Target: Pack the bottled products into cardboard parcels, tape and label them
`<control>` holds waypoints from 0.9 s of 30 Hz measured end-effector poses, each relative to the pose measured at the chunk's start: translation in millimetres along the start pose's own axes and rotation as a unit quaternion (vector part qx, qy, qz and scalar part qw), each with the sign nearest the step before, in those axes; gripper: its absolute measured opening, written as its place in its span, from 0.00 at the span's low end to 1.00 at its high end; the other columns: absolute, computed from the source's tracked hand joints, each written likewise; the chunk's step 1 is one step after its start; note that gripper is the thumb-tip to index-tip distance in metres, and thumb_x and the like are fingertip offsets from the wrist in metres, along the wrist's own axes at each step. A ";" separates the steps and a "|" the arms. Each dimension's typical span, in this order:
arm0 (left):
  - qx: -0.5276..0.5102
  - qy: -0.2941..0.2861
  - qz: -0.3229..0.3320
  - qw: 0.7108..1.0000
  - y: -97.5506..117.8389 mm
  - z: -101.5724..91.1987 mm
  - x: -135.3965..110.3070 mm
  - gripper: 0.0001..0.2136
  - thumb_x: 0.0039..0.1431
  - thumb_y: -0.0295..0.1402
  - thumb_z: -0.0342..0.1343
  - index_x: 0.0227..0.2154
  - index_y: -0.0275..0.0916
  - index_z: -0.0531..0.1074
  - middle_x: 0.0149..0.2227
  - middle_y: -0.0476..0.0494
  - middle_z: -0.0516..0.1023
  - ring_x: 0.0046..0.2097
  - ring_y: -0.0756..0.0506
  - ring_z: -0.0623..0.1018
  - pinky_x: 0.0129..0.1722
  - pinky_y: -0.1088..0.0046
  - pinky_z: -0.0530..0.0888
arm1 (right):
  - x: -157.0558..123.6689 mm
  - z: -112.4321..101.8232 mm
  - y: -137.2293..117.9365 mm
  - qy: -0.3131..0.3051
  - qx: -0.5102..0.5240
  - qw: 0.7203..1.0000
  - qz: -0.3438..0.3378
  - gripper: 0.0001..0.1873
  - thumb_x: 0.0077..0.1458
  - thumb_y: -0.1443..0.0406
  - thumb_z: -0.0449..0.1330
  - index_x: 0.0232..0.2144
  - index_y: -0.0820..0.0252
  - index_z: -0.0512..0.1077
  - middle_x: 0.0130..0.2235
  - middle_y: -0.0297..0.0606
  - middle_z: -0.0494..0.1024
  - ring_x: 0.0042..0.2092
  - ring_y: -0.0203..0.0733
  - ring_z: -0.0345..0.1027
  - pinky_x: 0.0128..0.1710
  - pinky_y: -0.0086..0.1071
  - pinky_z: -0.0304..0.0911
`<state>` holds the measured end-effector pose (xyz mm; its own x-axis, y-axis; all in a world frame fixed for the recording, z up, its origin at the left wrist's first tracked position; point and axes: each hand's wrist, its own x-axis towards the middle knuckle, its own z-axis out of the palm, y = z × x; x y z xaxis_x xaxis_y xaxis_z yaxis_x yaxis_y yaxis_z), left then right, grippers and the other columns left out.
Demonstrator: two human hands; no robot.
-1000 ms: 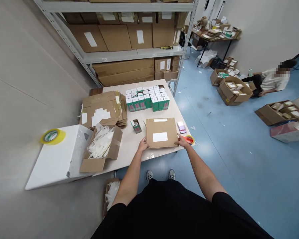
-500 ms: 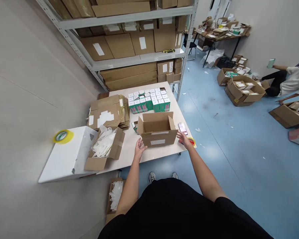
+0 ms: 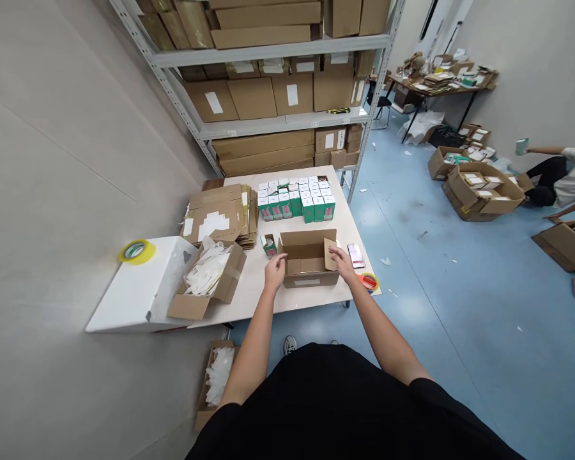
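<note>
Open cardboard carton [image 3: 308, 259] on desk [image 3: 249, 295], flaps up. Left hand [image 3: 275, 269] empty, just beside carton's left wall; right hand [image 3: 341, 263] empty, at right flap. Hands apart, neither clamped. Small green-and-white box [image 3: 269, 245] left of carton; smartphone [image 3: 356, 255] right of it.

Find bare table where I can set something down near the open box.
The widest patch is the table right of the green boxes, above the phone. A strip runs along the near edge, in front of the open box. It's crowded around the small green box, beside the left hand.
</note>
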<state>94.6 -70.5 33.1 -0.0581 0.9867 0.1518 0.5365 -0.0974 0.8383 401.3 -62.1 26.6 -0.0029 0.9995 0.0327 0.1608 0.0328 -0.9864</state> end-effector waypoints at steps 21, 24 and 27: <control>0.227 -0.167 -0.078 0.956 -59.1 33.7 -56.9 0.29 0.39 0.40 0.80 0.47 0.43 0.81 0.79 0.39 0.42 0.74 0.24 0.55 0.67 0.47 0.65 | -52.2 -20.4 51.3 -0.166 -0.477 0.852 0.138 0.69 0.40 0.42 0.76 0.76 0.46 0.47 0.78 0.58 0.38 0.77 0.71 0.33 0.69 0.73 0.31; 0.177 -0.125 -0.083 0.973 -55.8 39.3 -59.1 0.19 0.43 0.35 0.78 0.38 0.39 0.80 0.77 0.35 0.47 0.71 0.25 0.61 0.67 0.47 0.66 | -57.8 -12.4 66.9 -0.158 -0.402 0.890 0.147 0.64 0.45 0.46 0.75 0.76 0.48 0.49 0.78 0.57 0.34 0.77 0.67 0.37 0.70 0.65 0.43; 0.146 -0.096 -0.084 0.981 -50.4 43.2 -58.6 0.11 0.50 0.32 0.74 0.32 0.37 0.77 0.76 0.33 0.52 0.69 0.27 0.64 0.67 0.47 0.65 | -55.8 -7.4 71.7 -0.130 -0.326 0.924 0.151 0.54 0.53 0.53 0.71 0.75 0.50 0.52 0.79 0.55 0.36 0.76 0.62 0.47 0.69 0.53 0.55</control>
<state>107.4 -117.8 -40.6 -0.0218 0.9947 -0.1004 0.7535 0.0823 0.6523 420.3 -115.5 -44.8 -0.0836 0.9322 -0.3522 0.7532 -0.1723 -0.6348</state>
